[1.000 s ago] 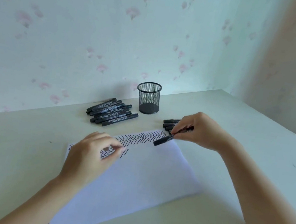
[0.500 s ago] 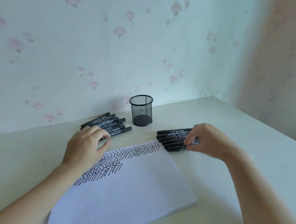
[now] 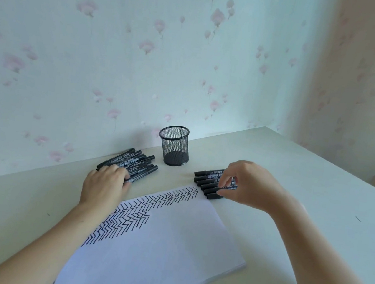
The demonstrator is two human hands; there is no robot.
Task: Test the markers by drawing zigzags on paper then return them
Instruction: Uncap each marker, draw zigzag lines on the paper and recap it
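Two piles of markers flank the paper: my right hand pinches a tested one into the right pile. My left hand rests, fingers curled, on the left pile; whether it grips one I cannot tell. Next I judge it must lift one.

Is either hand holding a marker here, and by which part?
The right hand pinches the nearest marker of the right row at mid-barrel, still on the table. The left hand rests on the left pile; any grip there cannot be told.

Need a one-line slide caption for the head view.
Left hand reaches one marker pile, right hand the other, above zigzag-covered paper.
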